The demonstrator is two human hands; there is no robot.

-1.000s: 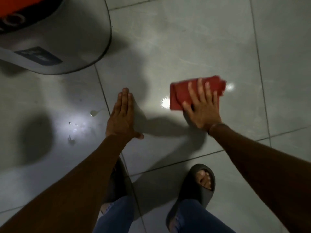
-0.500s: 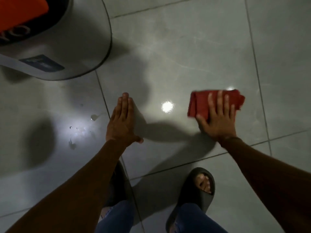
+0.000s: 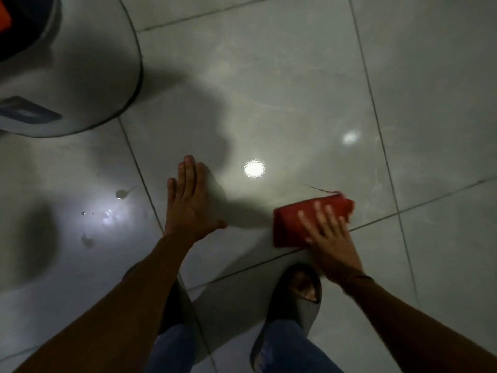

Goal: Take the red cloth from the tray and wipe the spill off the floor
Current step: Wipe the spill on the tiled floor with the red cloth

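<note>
A folded red cloth (image 3: pixel 293 224) lies flat on the grey tiled floor at centre right. My right hand (image 3: pixel 329 238) presses down on it with fingers spread, covering its right half. My left hand (image 3: pixel 189 203) rests flat on the floor to the left, fingers together, holding nothing. Small drops and smears of liquid (image 3: pixel 107 212) glisten on the tile left of my left hand. Faint wet streaks curve across the tile (image 3: pixel 371 184) beyond the cloth.
A large grey round container (image 3: pixel 80 76) stands at the top left, with something orange (image 3: pixel 4 20) at its edge. My feet in dark slides (image 3: pixel 304 292) stand just below the cloth. Grout lines cross the floor.
My right hand has slid the red cloth to the right and then back toward my foot. My left hand has stayed planted on the floor.
</note>
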